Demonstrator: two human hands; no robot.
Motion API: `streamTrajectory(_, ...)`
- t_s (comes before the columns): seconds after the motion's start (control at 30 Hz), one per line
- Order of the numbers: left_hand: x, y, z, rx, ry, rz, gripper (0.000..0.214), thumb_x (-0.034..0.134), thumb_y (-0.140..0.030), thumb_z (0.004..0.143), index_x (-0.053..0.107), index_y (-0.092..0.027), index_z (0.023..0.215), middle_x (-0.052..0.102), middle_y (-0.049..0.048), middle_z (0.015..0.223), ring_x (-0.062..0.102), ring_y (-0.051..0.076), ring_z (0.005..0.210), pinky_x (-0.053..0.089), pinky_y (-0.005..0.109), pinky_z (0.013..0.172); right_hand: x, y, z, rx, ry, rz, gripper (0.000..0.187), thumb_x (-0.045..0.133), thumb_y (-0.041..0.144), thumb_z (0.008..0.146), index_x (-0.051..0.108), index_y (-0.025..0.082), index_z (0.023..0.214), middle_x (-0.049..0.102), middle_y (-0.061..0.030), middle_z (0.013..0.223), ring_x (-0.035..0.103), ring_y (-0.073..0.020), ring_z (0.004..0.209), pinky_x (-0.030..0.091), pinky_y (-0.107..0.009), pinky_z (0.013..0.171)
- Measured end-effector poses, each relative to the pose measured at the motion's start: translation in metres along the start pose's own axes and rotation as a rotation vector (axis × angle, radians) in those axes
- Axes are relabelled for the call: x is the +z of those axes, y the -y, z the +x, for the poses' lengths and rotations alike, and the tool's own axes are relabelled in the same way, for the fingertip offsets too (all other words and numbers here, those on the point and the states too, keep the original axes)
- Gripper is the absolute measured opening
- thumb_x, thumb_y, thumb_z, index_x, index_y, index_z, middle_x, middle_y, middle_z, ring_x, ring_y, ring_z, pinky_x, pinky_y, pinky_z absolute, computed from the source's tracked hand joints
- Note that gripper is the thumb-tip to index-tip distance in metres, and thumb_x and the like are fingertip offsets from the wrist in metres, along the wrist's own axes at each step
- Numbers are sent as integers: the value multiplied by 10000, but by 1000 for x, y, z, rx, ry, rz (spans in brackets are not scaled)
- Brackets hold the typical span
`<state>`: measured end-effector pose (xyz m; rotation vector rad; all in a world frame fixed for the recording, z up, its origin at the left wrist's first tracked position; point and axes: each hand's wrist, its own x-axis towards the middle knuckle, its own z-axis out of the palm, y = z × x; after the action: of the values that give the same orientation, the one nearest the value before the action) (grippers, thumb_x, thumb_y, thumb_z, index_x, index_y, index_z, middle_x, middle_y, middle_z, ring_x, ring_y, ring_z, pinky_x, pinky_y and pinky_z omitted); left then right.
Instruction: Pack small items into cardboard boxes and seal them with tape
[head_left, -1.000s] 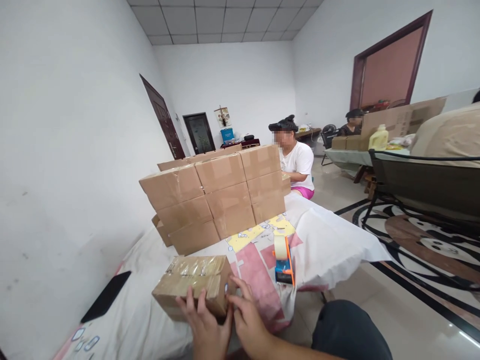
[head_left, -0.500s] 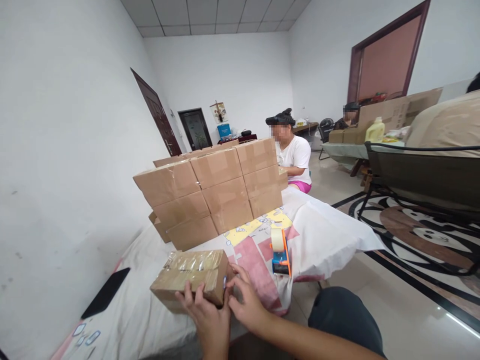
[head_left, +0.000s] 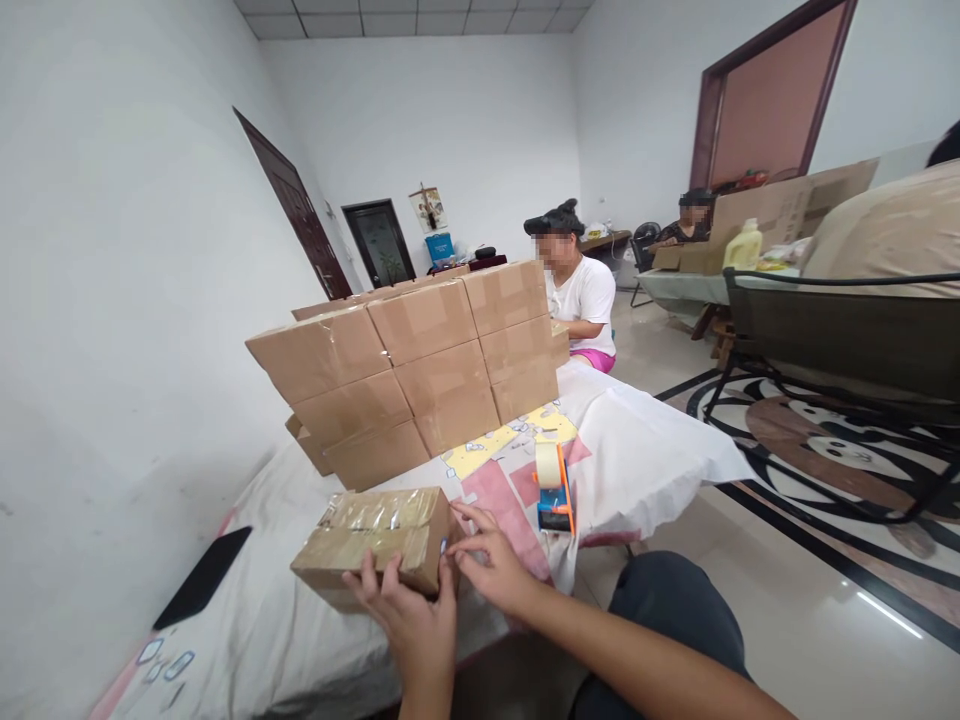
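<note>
A taped cardboard box (head_left: 360, 545) lies on the cloth-covered table in front of me, clear shiny tape across its top. My left hand (head_left: 401, 590) grips the near right corner, its fingers over the front and top edge and its thumb at the right end. My right hand (head_left: 491, 565) is at that same end, thumb and index finger pinched together beside a small white-and-blue mark (head_left: 443, 546). Its other fingers reach to the upper edge. Whatever the pinch may hold is too small to make out. A blue-and-orange tape dispenser (head_left: 555, 490) stands to the right.
Stacked cardboard boxes (head_left: 435, 370) form a wall behind my box. A black flat object (head_left: 202, 578) lies at the left table edge. Beyond the stack sits a person in a white shirt (head_left: 585, 295). Another person (head_left: 686, 225) is at a far table. A folding lounger (head_left: 847, 330) stands right.
The view has tilted down slightly, moving the room upward in the picture. My right hand's thumb and index finger have drawn closer together at the box end; my left hand keeps its grip.
</note>
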<state>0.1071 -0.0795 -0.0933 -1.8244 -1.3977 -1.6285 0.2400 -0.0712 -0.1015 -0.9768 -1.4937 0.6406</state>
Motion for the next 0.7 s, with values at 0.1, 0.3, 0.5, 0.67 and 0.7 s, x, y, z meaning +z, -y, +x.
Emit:
streamTrajectory(0.1, -1, -1, 1, 1, -2, 12, 610, 751, -315, 808, 381, -166, 1271, 346, 260, 1473, 233, 427, 1496, 242, 746, 1152, -4, -8, -2, -99, 25, -56, 255, 601, 177, 842, 806, 273, 960, 573, -63, 1441, 497, -244, 1340, 416, -487, 1108)
streamTrajectory(0.3, -2, 0, 2, 21, -8, 26, 608, 752, -298, 799, 397, -164, 1274, 356, 253, 1484, 168, 425, 1522, 239, 726, 1168, -17, -17, -7, -377, 153, -356, 365, 604, 214, 859, 737, 298, 1188, 521, -41, 1508, 486, -262, 1324, 420, -496, 1097)
streamTrajectory(0.5, -5, -3, 5, 24, -2, 11, 580, 741, -283, 809, 391, -165, 1256, 388, 243, 1447, 255, 402, 1498, 209, 715, 1187, -18, -19, -9, -437, 159, -475, 393, 578, 229, 902, 678, 288, 1278, 490, -45, 1535, 475, -268, 1321, 432, -489, 1095)
streamTrajectory(0.67, -3, 0, 4, 59, -38, 27, 609, 763, -302, 792, 405, -155, 1262, 410, 236, 1431, 308, 407, 1472, 233, 714, 1178, -16, -20, -7, -467, 131, -478, 398, 574, 206, 897, 667, 237, 1282, 509, -73, 1514, 489, -251, 1289, 461, -466, 1070)
streamTrajectory(0.7, -2, 0, 4, 66, -45, 33, 615, 767, -307, 789, 408, -150, 1264, 411, 239, 1432, 317, 405, 1467, 237, 711, 1178, -16, -21, -6, -476, 126, -479, 397, 579, 204, 891, 669, 233, 1277, 513, -76, 1510, 494, -248, 1282, 466, -461, 1065)
